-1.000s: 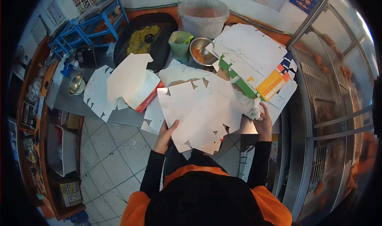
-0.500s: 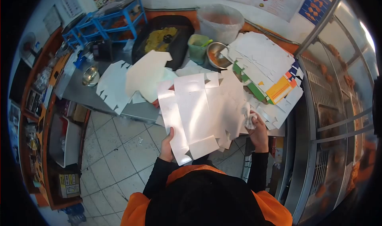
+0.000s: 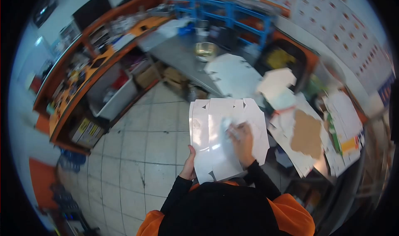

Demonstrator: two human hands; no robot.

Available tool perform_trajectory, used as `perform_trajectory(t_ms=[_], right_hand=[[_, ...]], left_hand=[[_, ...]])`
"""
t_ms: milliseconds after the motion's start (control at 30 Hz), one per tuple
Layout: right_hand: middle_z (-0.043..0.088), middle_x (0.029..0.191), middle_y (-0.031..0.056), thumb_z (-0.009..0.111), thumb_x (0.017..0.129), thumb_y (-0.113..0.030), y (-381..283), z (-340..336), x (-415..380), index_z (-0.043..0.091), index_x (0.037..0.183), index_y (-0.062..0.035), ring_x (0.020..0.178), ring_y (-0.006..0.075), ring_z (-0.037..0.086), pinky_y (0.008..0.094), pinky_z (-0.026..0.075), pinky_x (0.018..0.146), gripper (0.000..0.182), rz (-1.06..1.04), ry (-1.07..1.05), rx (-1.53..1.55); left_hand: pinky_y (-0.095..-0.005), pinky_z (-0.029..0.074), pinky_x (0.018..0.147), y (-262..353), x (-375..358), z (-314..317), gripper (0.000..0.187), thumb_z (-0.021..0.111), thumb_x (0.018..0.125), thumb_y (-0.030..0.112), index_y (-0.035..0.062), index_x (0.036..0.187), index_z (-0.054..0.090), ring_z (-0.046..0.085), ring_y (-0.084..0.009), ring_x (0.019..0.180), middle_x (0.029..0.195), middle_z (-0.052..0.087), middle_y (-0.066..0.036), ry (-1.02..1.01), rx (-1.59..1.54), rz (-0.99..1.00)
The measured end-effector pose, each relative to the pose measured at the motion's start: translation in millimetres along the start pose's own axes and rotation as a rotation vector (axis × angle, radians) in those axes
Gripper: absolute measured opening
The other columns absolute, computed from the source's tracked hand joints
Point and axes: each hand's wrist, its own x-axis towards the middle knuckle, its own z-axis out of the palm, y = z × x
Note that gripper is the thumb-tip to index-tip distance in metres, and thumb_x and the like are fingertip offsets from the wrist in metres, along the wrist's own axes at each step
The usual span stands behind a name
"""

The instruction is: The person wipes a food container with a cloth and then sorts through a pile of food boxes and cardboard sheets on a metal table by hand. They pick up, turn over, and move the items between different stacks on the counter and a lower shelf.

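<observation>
My left hand (image 3: 189,164) grips the near left edge of a flat, unfolded white cardboard box blank (image 3: 206,132), thumb on top. The blank is held out in front of my body, its glossy face up, with notches cut along its edges. My right hand (image 3: 243,143) is over the middle of that face, closed on a crumpled white cloth or tissue (image 3: 227,123). Motion blurs the cloth, and its exact kind cannot be told.
On the metal table (image 3: 183,63) lie more white blanks (image 3: 237,76), a brown cardboard piece (image 3: 306,134) and a metal bowl (image 3: 206,51). A black pan (image 3: 301,61) with yellow food stands behind. Orange shelving (image 3: 118,49) runs along the left, above the tiled floor (image 3: 153,148).
My view has turned left. My right hand has moved with the cloth from the blank's right edge onto its middle. The left hand keeps hold, and the brown piece now shows on the table.
</observation>
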Motion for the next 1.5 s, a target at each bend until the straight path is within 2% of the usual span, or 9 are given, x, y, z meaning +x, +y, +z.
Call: perform_trajectory(t_ms=[133,333,567,733,833,933,1067,1267,1500], right_hand=[[0.051,0.084,0.0104,0.069,0.07,-0.006,-103,103,-8,0.067,0.097,-0.0063,0.079,0.0247,0.053,0.0325,0.046,0.07,0.027,-0.391,-0.335,0.291],[0.048,0.081,0.014,0.064,0.075,-0.006,-108,216,81,0.064,0.099,-0.0034,0.074,0.0278,0.05,0.0357,0.042,0.066,0.024,-0.162,-0.17,0.167],[0.051,0.087,0.0165,0.065,0.074,-0.007,-161,324,119,0.064,0.101,-0.0043,0.084,0.0311,0.053,0.0354,0.043,0.074,0.027,-0.496,-0.506,0.431],[0.06,0.084,0.0166,0.065,0.076,-0.019,-36,444,243,0.065,0.094,0.0009,0.081,0.029,0.058,0.0349,0.044,0.073,0.026,-0.144,-0.587,0.16],[0.061,0.083,0.0016,0.057,0.082,-0.02,-10,487,310,0.062,0.103,-0.0029,0.077,0.0158,0.059,0.0238,0.045,0.066,0.028,0.634,-0.529,0.811],[0.061,0.081,0.0017,0.059,0.082,-0.034,7,511,364,0.062,0.096,-0.0096,0.078,0.0158,0.058,0.0363,0.048,0.065,0.029,1.03,-0.619,0.783],[0.061,0.08,0.0014,0.064,0.078,-0.041,-11,560,415,0.062,0.094,-0.0122,0.079,0.016,0.058,0.0426,0.049,0.065,0.033,1.077,-0.821,0.896],[0.063,0.087,0.0015,0.063,0.081,-0.035,4,648,497,0.062,0.101,-0.0122,0.07,0.0142,0.058,0.0347,0.05,0.063,0.03,1.085,-1.032,0.792],[0.064,0.086,0.0083,0.067,0.078,-0.031,-27,608,596,0.059,0.097,0.0052,0.073,0.0157,0.06,0.0267,0.046,0.066,0.042,0.677,-0.631,0.559]], left_hand=[[-0.0326,0.046,0.086,54,-25,-79,0.076,0.023,0.085,0.065,0.004,0.13,0.035,0.055,-0.0177,0.104,0.119,0.052,-0.011,0.107,0.027,0.056],[-0.0316,0.049,0.082,110,-52,-142,0.079,0.026,0.084,0.067,0.0026,0.13,0.035,0.057,-0.0199,0.101,0.116,0.053,-0.014,0.326,0.006,0.228],[-0.031,0.043,0.088,178,4,-200,0.076,0.03,0.087,0.062,-0.0009,0.129,0.033,0.05,-0.0186,0.107,0.119,0.048,-0.012,0.399,0.13,0.304],[-0.031,0.042,0.092,274,48,-243,0.075,0.031,0.088,0.06,-0.0015,0.131,0.031,0.049,-0.0199,0.111,0.125,0.045,-0.013,0.443,0.02,0.342],[-0.0314,0.042,0.092,342,85,-278,0.078,0.033,0.087,0.061,-0.0015,0.133,0.029,0.048,-0.0204,0.113,0.129,0.043,-0.015,0.511,0.098,0.408],[-0.0314,0.042,0.092,407,119,-312,0.076,0.034,0.087,0.06,-0.0005,0.133,0.031,0.049,-0.02,0.111,0.126,0.046,-0.015,0.533,0.005,0.34],[-0.0298,0.048,0.083,472,148,-343,0.071,0.038,0.087,0.058,-0.0038,0.12,0.044,0.058,-0.0186,0.097,0.11,0.057,-0.014,0.574,0.072,0.392],[-0.0288,0.049,0.081,533,198,-420,0.065,0.041,0.088,0.054,-0.0011,0.121,0.044,0.059,-0.018,0.096,0.107,0.058,-0.012,0.489,-0.118,0.448],[-0.0254,0.046,0.077,660,341,-459,0.04,0.06,0.086,0.024,-0.0004,0.115,0.051,0.056,-0.0127,0.091,0.103,0.059,-0.009,0.452,0.395,0.521]])
